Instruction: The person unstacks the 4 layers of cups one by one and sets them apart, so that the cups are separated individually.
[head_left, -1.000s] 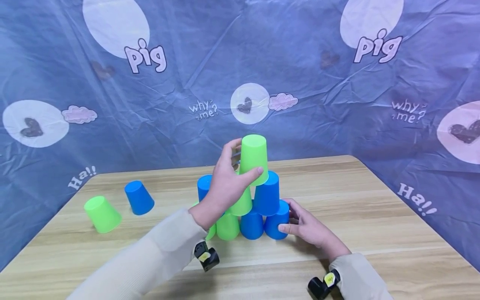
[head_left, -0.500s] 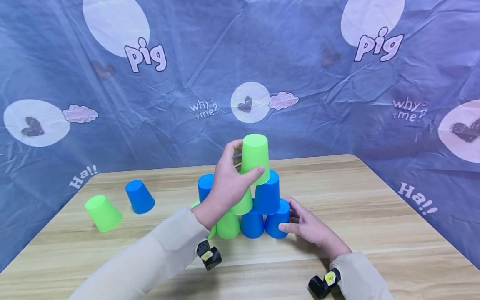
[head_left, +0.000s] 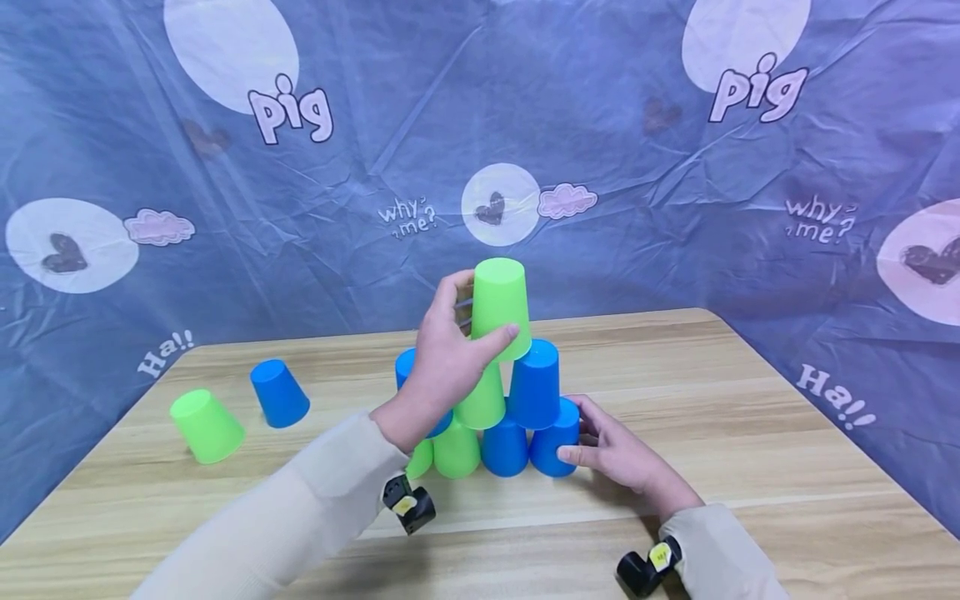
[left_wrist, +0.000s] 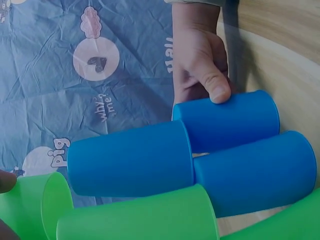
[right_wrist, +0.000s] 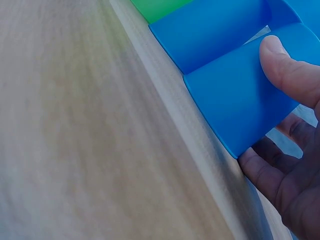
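Note:
My left hand [head_left: 450,350] grips an upside-down green cup [head_left: 500,300], thumb in front and fingers behind, at the top of a cup pyramid. Under it are a green cup [head_left: 482,402] and a blue cup [head_left: 536,387] of the second tier; I cannot tell whether its rim touches them. Another second-tier blue cup [head_left: 406,367] is partly hidden by the left hand. My right hand [head_left: 618,454] holds the bottom tier's rightmost blue cup [right_wrist: 245,95] between thumb and fingers. Beside that cup stand another blue cup [head_left: 505,448] and a green cup [head_left: 457,451].
Away to the left, a green cup [head_left: 207,426] and a blue cup [head_left: 279,394] stand upside down on the wooden table [head_left: 750,433]. A blue printed cloth [head_left: 420,100] hangs behind the table. Each wrist wears a small black camera [head_left: 408,505].
The left hand, with its green cup, has shifted slightly left and up in the last half second. My right hand stays on the blue cup.

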